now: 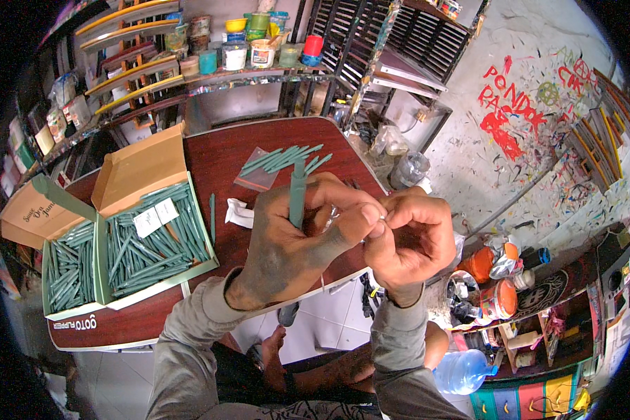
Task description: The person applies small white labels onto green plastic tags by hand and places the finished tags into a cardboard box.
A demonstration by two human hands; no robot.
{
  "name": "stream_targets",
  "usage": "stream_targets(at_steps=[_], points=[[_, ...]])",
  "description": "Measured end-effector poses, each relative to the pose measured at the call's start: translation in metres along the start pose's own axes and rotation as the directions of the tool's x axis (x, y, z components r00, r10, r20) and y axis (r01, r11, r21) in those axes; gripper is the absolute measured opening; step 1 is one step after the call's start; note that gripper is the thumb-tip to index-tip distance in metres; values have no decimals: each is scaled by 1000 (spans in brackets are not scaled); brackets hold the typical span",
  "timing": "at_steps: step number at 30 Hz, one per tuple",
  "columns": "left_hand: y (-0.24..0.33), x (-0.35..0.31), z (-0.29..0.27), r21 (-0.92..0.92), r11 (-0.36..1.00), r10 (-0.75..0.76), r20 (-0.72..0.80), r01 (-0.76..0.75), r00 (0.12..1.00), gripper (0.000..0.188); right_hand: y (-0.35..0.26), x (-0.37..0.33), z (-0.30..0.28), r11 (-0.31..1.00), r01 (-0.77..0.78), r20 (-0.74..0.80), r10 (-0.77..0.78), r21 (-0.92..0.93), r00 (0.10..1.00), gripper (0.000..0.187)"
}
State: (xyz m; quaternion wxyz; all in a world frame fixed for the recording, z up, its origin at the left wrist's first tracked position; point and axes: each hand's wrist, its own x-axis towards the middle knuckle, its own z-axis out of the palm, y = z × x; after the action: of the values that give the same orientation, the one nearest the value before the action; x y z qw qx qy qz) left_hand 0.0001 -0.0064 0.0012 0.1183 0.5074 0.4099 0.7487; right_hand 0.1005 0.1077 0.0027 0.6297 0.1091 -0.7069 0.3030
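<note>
Above the table's near edge, my left hand is closed around a dark green slender stick, which stands up between its fingers. My right hand is closed in a pinch, its fingertips meeting those of my left. Between them is a tiny whitish bit, too small to name. Beyond my hands, several similar green sticks lie across a clear plastic bag. A single green stick rests beside the boxes, near a crumpled white piece.
Two open cardboard boxes full of green sticks stand at the left of the dark red table; a white card lies on one. Paint pots line the back shelf. A blue water jug and orange buckets stand at right.
</note>
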Motion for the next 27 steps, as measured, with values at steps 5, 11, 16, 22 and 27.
stream_targets(at_steps=[5,11,16,22,27], points=[[-6,0,8,-179,984,10,-18,-13,1000,16,-4,0,-4,999,-42,22,42,-10,999,22],[-5,-1,7,9,993,116,-100,-116,988,15,-8,3,5,1000,5,-44,-5,-13,999,22],[-9,-2,8,109,975,205,-110,-193,972,15,-5,2,1,996,58,6,-58,-63,998,21],[-14,0,12,-48,981,176,-182,-188,967,14,-8,4,6,941,204,36,-202,-270,979,23],[-11,1,14,-67,976,192,-178,-206,965,14,-5,2,9,948,209,-29,-222,-239,975,24]])
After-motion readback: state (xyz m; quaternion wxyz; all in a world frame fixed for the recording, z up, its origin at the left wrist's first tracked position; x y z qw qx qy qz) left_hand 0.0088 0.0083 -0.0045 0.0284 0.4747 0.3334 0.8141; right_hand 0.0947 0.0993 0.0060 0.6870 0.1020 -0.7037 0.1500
